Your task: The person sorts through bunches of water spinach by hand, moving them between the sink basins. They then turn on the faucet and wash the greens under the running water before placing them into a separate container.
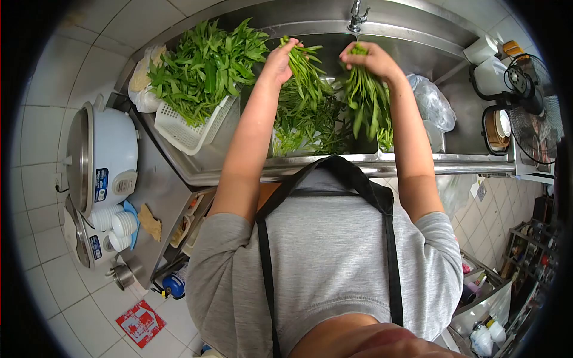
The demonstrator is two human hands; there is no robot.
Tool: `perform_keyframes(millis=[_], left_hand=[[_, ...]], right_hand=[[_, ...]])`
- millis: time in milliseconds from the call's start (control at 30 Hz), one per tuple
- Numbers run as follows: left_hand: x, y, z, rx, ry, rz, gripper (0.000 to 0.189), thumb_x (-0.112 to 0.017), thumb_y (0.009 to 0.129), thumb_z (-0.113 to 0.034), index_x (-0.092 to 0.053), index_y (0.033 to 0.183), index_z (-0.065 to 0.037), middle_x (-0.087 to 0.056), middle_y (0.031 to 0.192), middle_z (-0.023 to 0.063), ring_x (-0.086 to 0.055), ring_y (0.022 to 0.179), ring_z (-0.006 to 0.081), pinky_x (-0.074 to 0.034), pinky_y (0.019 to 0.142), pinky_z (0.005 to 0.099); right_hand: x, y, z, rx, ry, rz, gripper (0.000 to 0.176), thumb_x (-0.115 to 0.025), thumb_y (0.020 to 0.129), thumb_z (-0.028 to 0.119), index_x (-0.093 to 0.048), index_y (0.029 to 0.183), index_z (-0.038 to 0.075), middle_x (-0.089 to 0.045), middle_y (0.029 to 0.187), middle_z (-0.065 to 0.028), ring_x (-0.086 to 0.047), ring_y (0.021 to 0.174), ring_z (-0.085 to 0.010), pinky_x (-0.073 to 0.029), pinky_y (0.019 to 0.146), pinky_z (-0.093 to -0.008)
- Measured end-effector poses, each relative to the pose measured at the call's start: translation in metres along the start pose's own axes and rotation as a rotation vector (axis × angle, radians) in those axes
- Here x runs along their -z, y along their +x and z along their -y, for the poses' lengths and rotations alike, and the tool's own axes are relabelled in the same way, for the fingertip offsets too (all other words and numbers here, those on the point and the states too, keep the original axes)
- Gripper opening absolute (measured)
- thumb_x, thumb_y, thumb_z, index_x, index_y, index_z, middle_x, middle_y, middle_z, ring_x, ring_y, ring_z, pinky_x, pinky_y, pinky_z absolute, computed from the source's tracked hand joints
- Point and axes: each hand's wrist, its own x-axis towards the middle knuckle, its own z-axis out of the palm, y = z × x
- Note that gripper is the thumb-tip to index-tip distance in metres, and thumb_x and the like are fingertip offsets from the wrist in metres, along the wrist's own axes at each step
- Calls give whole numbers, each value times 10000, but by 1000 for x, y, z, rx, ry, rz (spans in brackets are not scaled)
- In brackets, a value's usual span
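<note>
My left hand [279,63] is closed around the stem end of a bunch of water spinach [304,68], whose leaves hang over the sink basin. My right hand [375,61] grips a second bunch of water spinach [365,98] by its stems, leaves pointing down at the sink divider. More loose greens [310,122] lie in the steel basin [273,98] between my arms. Left of my left hand, a large pile of leafy greens [209,65] covers a white plastic basket [188,131].
A faucet [356,21] stands behind the basins. Clear plastic bags [431,101] sit right of my right arm, with a fan [531,98] farther right. On the left counter are a large rice cooker [110,158] and stacked white bowls [122,225]. The sink's front rim [334,164] runs before me.
</note>
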Motion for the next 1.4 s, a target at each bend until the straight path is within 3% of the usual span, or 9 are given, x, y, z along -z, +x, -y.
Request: perform_keyframes(millis=[100,233,300,433,500,700,1000,1300,1400], left_hand=[[4,11,4,43,-138,-39,268,-477,891,-265,-529,938,-7,-560,910,148,-569,811,281,-496,705,400],[-2,9,8,65,-247,-6,297,-446,901,-264,-491,990,16,-556,936,172,-564,855,307,-473,783,441],[-1,11,11,63,-239,-1,316,-429,907,-273,-469,1010,23,-554,941,169,-559,886,305,-458,812,455],[3,13,16,150,-353,-82,272,-460,898,-241,-470,1000,12,-551,920,136,-562,842,283,-470,777,426],[1,6,14,227,-348,-121,244,-488,889,-220,-476,992,1,-552,903,114,-568,799,262,-484,742,406],[-6,-6,18,-135,489,-63,399,-575,832,-373,-513,991,-12,-548,911,67,-520,801,152,-430,736,301],[-14,2,37,-189,507,-130,451,-568,824,-421,-538,971,5,-550,874,61,-491,794,129,-408,721,283],[-12,-1,38,-107,363,-118,444,-596,790,-458,-562,859,-22,-521,709,37,-474,655,124,-387,604,269],[6,4,29,-74,164,-372,494,-609,785,-445,-510,983,-3,-521,760,65,-484,658,139,-397,591,281]], right_hand=[[-37,-5,8,-38,-215,136,164,-623,764,127,-594,861,-1,-625,770,-30,-561,665,-91,-451,660,-236],[-74,14,-19,28,-173,-144,222,-693,671,196,-649,840,58,-647,730,-84,-605,676,-171,-458,680,-304],[-79,16,-15,21,-477,-286,249,-677,664,236,-659,864,87,-638,734,-127,-616,687,-243,-467,683,-326],[-78,21,-19,13,-669,-314,280,-659,656,279,-663,877,107,-628,749,-155,-608,715,-291,-469,696,-351],[-67,24,-24,-1,-638,-258,298,-645,652,294,-662,879,102,-625,736,-157,-607,717,-296,-467,695,-370],[-41,30,-34,-137,-237,18,176,-666,687,174,-654,808,47,-614,690,-19,-549,613,-87,-449,615,-247],[-48,40,-45,-48,-424,-114,253,-673,668,230,-659,846,51,-615,651,-75,-560,598,-138,-447,613,-263],[-26,29,-45,-93,580,-343,97,-616,730,95,-621,777,11,-587,682,-30,-544,600,-111,-441,561,-232],[2,20,-45,-44,484,-408,113,-617,752,106,-613,826,20,-612,742,-33,-571,667,-116,-463,628,-246]])
